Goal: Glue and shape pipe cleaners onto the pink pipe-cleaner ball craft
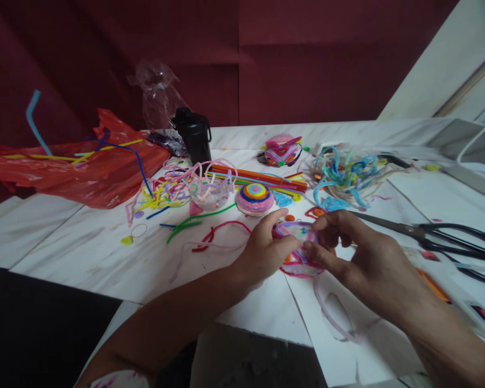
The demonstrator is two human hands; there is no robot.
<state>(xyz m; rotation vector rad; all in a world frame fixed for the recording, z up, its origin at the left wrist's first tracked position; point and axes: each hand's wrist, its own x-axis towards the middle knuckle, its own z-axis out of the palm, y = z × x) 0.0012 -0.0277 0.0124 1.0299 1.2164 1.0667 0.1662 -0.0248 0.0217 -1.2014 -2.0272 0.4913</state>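
Left grip (264,247), right grip (364,258), craft (302,268) seemingly between

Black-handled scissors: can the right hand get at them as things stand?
Likely yes: the scissors lie close by the right hand, their upper handle uncovered. But that hand is occupied with the colorful round piece, so it would probably need to let go first.

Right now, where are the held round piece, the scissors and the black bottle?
Held round piece (301,231): head view, on its pale middle.
Scissors (419,233): head view, on the pivot.
Black bottle (197,139): head view, on its body.
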